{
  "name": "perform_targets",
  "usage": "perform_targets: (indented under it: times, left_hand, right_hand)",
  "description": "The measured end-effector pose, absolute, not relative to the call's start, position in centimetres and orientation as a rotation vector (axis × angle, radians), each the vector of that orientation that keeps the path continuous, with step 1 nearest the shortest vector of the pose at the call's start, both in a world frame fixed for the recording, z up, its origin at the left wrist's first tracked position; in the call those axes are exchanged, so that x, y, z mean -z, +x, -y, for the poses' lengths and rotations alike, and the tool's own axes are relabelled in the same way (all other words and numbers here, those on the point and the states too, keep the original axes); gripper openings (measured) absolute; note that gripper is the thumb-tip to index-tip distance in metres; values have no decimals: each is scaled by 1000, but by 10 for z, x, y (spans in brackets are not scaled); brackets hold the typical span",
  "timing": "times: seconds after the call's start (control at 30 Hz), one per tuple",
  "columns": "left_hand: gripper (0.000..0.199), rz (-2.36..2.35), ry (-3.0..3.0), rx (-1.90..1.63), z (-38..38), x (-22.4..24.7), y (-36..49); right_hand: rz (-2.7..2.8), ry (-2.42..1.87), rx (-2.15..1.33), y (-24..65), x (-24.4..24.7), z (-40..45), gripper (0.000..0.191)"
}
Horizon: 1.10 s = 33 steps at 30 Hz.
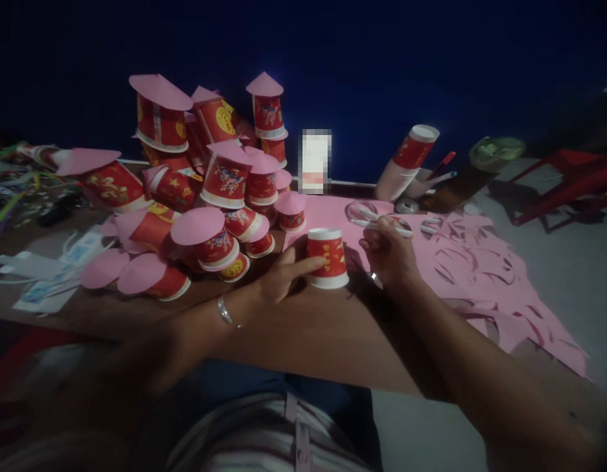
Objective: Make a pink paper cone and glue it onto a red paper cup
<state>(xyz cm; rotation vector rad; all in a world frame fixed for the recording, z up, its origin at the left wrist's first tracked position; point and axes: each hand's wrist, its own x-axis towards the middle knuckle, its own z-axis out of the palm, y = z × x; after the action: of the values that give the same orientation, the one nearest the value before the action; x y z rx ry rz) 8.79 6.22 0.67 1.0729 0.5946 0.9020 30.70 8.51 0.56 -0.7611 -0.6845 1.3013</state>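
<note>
Table (293, 334) was brown. On left part, red cups (225, 180) with pink paper cones (198, 226) were gathered in heap; printed sheet (62, 278) was near them. On right part, cut pink paper (510, 298) was spread.

Left side: heaped pink-topped cups (223, 176) block low passage.
Right side: flat pink paper (458, 252), passable above.
Back: tall cup stack (412, 152) obstructs.
Front: room over tabletop (303, 337).

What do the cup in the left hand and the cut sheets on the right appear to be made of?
The cup in the left hand looks like printed paper, slightly glossy, judging by its pale rolled rim. The cut sheets seem to be thin matte paper or light card, given their curling cut edges.
</note>
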Motion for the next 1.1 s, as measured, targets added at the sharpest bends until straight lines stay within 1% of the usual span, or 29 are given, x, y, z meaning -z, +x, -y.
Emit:
perform_targets:
  times: [0.17,0.27,0.37,0.47,0.6,0.77,1.0,1.1]
  left_hand:
    - [44,-552,878,-896,-71,-2,86]
    - [44,-548,854,-911,-72,3,86]
    - [47,-527,880,-887,-69,3,84]
    - [53,-498,925,-843,-66,1,80]
    - [54,-491,958,-822,-65,2,78]
    - [60,-606,1016,-955,-67,14,80]
    - [58,-699,1035,-974,-72,19,79]
    - [56,-646,979,-998,-70,18,80]
  right_hand:
    - [751,-752,-1432,293,-16,-67,33]
    - [899,-740,-1520,281,-16,-56,31]
    - [946,-747,-1536,274,-12,-51,32]
    - [927,-758,-1524,272,-9,-51,29]
    - [897,-774,-1467,274,-8,-50,26]
    - [872,-811,-1433,274,-10,-43,27]
    - [990,-788,-1383,268,-7,-37,28]
    - [1107,-794,-1302,270,-4,-30,23]
